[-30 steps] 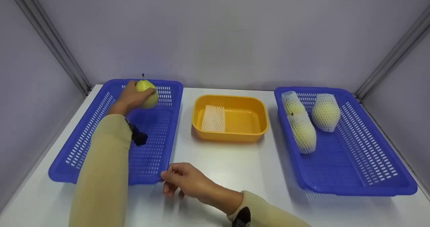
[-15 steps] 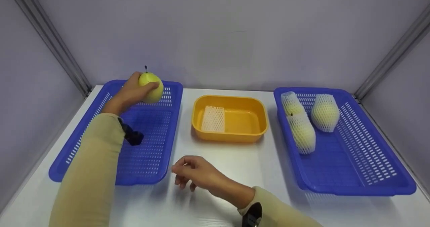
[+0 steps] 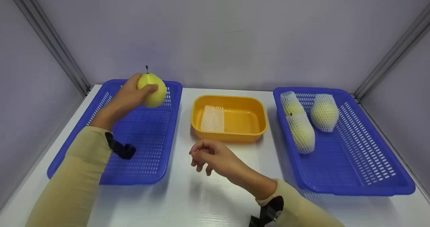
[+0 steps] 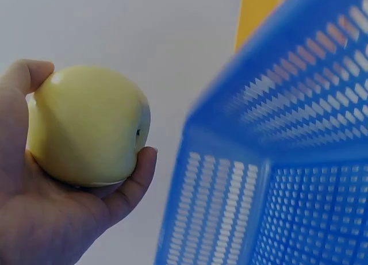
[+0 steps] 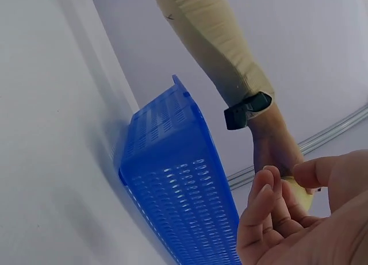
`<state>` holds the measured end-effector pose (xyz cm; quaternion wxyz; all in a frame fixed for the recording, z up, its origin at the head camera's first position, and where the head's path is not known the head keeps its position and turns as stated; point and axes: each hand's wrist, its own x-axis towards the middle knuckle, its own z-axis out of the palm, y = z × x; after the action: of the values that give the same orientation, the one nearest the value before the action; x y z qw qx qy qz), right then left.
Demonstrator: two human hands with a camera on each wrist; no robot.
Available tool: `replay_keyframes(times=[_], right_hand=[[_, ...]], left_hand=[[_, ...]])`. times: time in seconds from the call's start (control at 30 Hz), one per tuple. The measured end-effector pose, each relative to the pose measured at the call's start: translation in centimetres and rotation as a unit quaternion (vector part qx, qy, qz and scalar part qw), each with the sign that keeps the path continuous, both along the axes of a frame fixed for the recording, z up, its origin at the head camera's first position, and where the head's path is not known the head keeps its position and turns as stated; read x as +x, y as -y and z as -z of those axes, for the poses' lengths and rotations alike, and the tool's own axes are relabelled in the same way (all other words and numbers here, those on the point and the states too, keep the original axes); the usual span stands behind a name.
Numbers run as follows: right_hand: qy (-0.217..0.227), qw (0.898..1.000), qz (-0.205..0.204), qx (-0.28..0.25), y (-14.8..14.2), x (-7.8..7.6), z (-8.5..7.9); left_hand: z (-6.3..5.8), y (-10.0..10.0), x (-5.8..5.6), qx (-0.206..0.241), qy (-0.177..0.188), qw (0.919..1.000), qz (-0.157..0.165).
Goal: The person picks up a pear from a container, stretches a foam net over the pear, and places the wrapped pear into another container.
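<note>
My left hand (image 3: 129, 94) grips a yellow-green pear (image 3: 155, 91) above the far end of the left blue basket (image 3: 172, 133). The pear's dark stem points up in the head view. In the left wrist view, fingers and thumb wrap round the pear (image 4: 86, 124), which hangs beside the basket wall (image 4: 215, 202). My right hand (image 3: 218, 158) hovers over the white table, just in front of the yellow tub (image 3: 231, 137). Its fingers are loosely curled with nothing between them. Inside the tub lies a white foam net sleeve (image 3: 213, 118), flat against the left side.
At the right stands a second blue basket (image 3: 336, 166). Along its left and back sides are pears in white foam nets, among them a netted pear (image 3: 325, 113) at the back. Grey-white walls (image 3: 231, 35) enclose the table (image 3: 174, 203) on three sides.
My left hand has lifted the pear out of the left basket and slightly rightward. The right hand has moved from that basket's front corner right and forward, towards the yellow tub.
</note>
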<state>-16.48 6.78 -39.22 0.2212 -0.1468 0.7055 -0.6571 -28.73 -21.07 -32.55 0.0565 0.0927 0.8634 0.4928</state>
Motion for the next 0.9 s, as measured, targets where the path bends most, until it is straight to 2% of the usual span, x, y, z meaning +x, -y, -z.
replay_keyframes(times=[0.17, 0.3, 0.43, 0.57, 0.7, 0.9], right_hand=[[-0.066, 0.997, 0.027, -0.007, -0.7, -0.1, -1.1], [-0.122, 0.992, 0.042, -0.018, -1.0, 0.1, -2.0], [-0.182, 0.982, 0.053, -0.013, -1.3, 0.3, -2.7], [-0.235, 0.970, 0.060, 0.009, -1.5, 0.6, -3.2], [-0.262, 0.963, 0.057, 0.019, -1.8, 0.8, -3.2], [-0.273, 0.959, 0.068, 0.028, -2.6, 1.6, -2.5]], left_hand=[[-0.6, -1.6, 2.7, 0.007, -0.006, 0.9996, 0.027], [-0.4, -3.2, 4.6, 0.020, -0.012, 0.9975, 0.067], [0.0, -5.0, 6.1, 0.033, -0.012, 0.9931, 0.111], [0.4, -7.2, 7.7, 0.060, -0.018, 0.9893, 0.132], [0.9, -9.1, 9.6, 0.093, -0.024, 0.9858, 0.138], [2.2, -10.8, 12.0, 0.126, -0.034, 0.9808, 0.145]])
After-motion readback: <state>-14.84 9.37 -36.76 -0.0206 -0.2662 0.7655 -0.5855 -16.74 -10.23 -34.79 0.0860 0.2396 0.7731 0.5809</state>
